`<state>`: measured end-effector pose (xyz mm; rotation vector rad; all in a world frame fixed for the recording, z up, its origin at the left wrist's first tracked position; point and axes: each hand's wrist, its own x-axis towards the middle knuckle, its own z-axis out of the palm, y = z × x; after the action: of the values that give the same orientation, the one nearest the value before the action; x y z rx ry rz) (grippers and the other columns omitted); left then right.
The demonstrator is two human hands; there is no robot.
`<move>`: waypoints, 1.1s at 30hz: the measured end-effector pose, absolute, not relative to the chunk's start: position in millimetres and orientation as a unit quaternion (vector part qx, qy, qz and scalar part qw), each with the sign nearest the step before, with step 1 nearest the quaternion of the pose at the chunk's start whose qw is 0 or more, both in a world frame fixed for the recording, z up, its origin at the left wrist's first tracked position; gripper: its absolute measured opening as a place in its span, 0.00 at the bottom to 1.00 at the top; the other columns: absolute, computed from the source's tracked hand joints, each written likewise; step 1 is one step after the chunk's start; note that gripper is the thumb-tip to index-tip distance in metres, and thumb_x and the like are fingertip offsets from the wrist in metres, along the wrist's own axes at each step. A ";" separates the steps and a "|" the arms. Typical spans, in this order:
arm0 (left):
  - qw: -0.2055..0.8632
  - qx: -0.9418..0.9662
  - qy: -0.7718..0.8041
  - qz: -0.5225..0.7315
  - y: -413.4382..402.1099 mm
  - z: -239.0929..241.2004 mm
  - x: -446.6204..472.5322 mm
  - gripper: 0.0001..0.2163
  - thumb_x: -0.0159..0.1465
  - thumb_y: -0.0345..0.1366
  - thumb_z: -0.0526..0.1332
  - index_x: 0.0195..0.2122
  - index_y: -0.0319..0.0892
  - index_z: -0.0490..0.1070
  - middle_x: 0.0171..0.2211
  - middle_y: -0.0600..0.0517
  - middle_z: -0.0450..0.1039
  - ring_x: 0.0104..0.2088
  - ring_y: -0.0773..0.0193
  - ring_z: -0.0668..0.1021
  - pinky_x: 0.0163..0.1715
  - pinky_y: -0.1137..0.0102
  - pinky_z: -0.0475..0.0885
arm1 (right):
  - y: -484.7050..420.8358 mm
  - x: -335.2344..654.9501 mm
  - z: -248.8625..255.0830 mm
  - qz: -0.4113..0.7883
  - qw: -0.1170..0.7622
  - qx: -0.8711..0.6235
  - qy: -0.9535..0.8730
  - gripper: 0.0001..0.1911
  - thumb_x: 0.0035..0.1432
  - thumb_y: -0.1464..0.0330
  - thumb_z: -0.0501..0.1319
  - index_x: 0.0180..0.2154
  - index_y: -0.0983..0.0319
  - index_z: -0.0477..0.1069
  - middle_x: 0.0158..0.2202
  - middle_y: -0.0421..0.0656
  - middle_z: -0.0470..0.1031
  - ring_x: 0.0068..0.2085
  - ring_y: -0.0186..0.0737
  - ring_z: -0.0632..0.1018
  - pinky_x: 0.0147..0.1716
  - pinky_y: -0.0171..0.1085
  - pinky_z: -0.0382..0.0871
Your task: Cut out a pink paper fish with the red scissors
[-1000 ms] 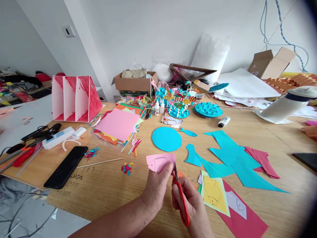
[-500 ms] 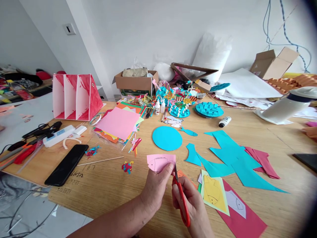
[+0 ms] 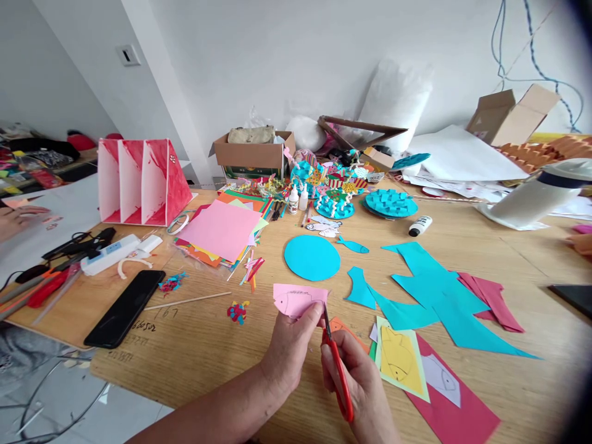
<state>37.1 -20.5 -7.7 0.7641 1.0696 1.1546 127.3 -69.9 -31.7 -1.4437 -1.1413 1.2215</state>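
Note:
A piece of pink paper (image 3: 296,300) with a fish drawn on it is pinched in my left hand (image 3: 291,345), thumb on top. My right hand (image 3: 358,376) grips red-handled scissors (image 3: 341,376), their blades upright against the paper's right edge by my left thumb. How far the blades are apart I cannot make out. To the right, a yellow paper fish drawing (image 3: 396,354) lies on pale green paper, beside a lilac one (image 3: 441,379) on dark red paper (image 3: 457,416). Part of an orange paper piece (image 3: 346,332) shows behind my right hand.
Beyond my hands lie a blue paper circle (image 3: 312,258), a blue paper fish (image 3: 354,245) and blue offcuts (image 3: 435,290). Leftward are stacked coloured paper (image 3: 222,228), a black phone (image 3: 124,308) and a power strip (image 3: 111,254). Another person's hand (image 3: 21,219) shows at the far left.
The pink paper has tilted slightly, its top edge a little higher. The scissors have shifted slightly left along its right edge. Another person's hand has come further into view at far left.

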 end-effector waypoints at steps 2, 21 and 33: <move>0.642 0.334 0.468 0.507 -20.9 -7.9 37.5 0.06 0.54 0.37 0.60 0.24 0.40 0.68 0.24 0.54 0.67 0.29 0.66 0.70 0.34 0.72 0.66 | -70.2 127.8 -33.0 0.493 0.446 -0.581 -0.469 0.19 0.53 0.51 0.52 0.22 0.58 0.56 0.16 0.34 0.58 0.19 0.33 0.61 0.17 0.33 0.54; 0.635 0.326 0.472 0.518 -20.7 -6.3 36.6 0.06 0.52 0.36 0.61 0.25 0.39 0.68 0.23 0.54 0.67 0.28 0.66 0.70 0.32 0.72 0.66 | -72.7 128.0 -30.8 0.544 0.446 -0.546 -0.455 0.19 0.56 0.52 0.52 0.24 0.59 0.57 0.18 0.32 0.56 0.19 0.31 0.59 0.18 0.31 0.51; 0.629 0.351 0.476 0.504 -24.4 -4.9 38.1 0.05 0.54 0.36 0.60 0.27 0.39 0.68 0.25 0.54 0.67 0.30 0.66 0.70 0.33 0.72 0.66 | -74.6 129.7 -28.7 0.549 0.464 -0.538 -0.440 0.17 0.53 0.56 0.57 0.23 0.59 0.57 0.18 0.32 0.56 0.21 0.31 0.59 0.19 0.30 0.53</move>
<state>38.1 -24.4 -4.9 0.8041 1.0900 1.1548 129.7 -74.6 -28.7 -1.3228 -1.0815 1.3485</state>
